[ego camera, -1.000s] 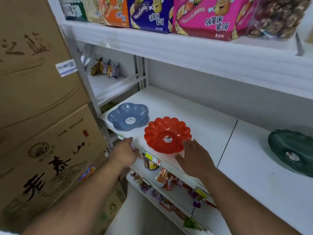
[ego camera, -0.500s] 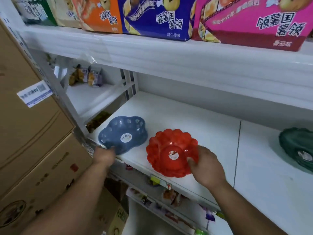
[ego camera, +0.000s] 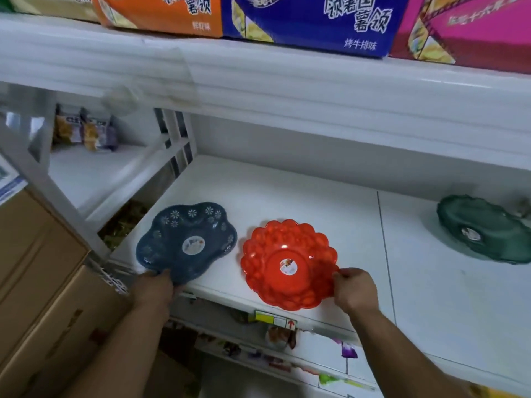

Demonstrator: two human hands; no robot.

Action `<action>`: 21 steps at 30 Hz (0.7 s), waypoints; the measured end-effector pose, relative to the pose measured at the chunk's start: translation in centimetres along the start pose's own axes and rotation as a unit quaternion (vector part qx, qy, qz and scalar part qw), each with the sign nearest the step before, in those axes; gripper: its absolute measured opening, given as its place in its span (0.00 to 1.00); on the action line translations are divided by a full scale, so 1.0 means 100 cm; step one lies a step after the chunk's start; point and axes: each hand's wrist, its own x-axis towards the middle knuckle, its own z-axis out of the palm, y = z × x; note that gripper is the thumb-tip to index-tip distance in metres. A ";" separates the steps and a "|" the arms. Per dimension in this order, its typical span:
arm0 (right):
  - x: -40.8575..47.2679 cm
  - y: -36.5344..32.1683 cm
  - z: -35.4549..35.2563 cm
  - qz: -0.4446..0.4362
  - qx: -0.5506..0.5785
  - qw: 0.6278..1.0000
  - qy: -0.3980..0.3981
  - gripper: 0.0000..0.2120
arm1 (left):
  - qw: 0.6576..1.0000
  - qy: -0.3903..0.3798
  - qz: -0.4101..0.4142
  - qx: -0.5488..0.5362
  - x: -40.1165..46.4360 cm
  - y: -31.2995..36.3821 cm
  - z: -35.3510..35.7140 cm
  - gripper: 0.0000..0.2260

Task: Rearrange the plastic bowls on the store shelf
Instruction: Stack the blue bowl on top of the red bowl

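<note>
1. the left hand (ego camera: 155,285) has its grip pinched on the near rim of the blue bowl (ego camera: 186,242), lower left of centre in the frame, at the shelf (ego camera: 287,193) front edge.
2. the right hand (ego camera: 355,290) pinches the right rim of the red bowl (ego camera: 288,264), just right of the blue one.
3. the green bowl (ego camera: 485,228) sits well apart at the right edge.
4. to do this well, lift both rims evenly; thin plastic likely flexes, and both bowls overhang the edge.

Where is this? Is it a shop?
Most likely a small shop. A white shelf holds plastic bowls with round stickers: a blue bowl, a red bowl and a green bowl. A price tag sits on the shelf edge, and snack boxes are stacked above.
</note>
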 end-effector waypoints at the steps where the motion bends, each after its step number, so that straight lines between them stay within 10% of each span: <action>1: 0.001 0.002 0.000 0.010 0.010 1.000 0.000 0.13 | 1.000 0.001 0.012 -0.018 0.004 -0.002 0.002 0.05; 6: 0.004 0.008 0.000 0.046 0.080 0.996 -0.005 0.18 | 0.986 -0.089 0.071 -0.125 -0.014 0.021 0.000 0.08; 21: -0.014 0.003 -0.012 0.156 0.275 0.948 -0.038 0.15 | 0.944 -0.303 0.120 0.050 -0.061 0.025 0.064 0.08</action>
